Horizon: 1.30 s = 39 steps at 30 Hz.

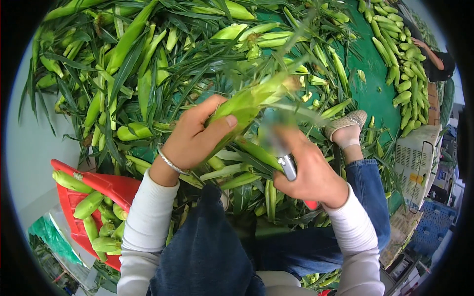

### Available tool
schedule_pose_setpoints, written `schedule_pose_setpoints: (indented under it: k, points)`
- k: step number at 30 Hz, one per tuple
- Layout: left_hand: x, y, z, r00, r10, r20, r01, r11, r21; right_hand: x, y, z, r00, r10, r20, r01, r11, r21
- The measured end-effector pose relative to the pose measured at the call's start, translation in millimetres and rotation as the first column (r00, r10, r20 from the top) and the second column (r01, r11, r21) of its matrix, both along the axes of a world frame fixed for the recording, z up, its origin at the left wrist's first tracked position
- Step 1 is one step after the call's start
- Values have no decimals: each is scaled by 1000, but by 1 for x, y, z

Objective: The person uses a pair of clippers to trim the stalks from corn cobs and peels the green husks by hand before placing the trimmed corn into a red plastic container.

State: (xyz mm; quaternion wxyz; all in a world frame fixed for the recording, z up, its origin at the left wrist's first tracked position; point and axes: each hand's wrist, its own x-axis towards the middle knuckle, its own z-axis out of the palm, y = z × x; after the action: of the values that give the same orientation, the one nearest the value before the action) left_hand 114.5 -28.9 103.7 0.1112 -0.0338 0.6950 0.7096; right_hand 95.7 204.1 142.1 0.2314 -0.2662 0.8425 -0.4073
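Observation:
My left hand (200,133), with a bracelet at the wrist, is closed round an ear of corn (242,106) in its green husk. The ear is held aslant, its brownish end up to the right and smeared by motion. Just right of it, my right hand (311,167) is closed on a hand tool (288,168) with a silver metal part and a red end showing below the palm. The working end of this tool is too blurred to tell its kind. A gap shows between the tool and the ear. Beneath both hands lie long leaves and husked ears.
At left, a red basket (96,177) holds several trimmed ears. Heaped corn and leaves (148,64) cover much of the green floor (365,98). Another corn pile (405,64) lies far right, near another person's arm (429,53). White crates (414,153) stand at right, beside my outstretched foot (348,130).

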Motion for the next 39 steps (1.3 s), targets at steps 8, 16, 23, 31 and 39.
schedule_pose_setpoints:
  k: [8, 16, 23, 31, 39]
  points:
    - [3, -5, -12, 981, -175, 84, 192, 944, -269, -2, -10, -25, 991, 85, -107, -93, 993, -67]
    - [5, -24, -32, 837, 411, 362, -521, 801, 296, 45, -14, -35, 997, -51, -59, 47, 996, -74]
    - [14, 5, -32, 782, 503, 368, -604, 756, 250, 38, -63, -44, 971, -239, -18, 238, 970, -40]
    - [8, -33, -35, 645, 592, 483, -752, 378, 540, 42, -45, -52, 922, -345, 174, 366, 925, -103]
    - [26, -57, -56, 833, 340, 435, -533, 289, 795, 36, -25, -47, 502, -86, 861, 560, 791, -248]
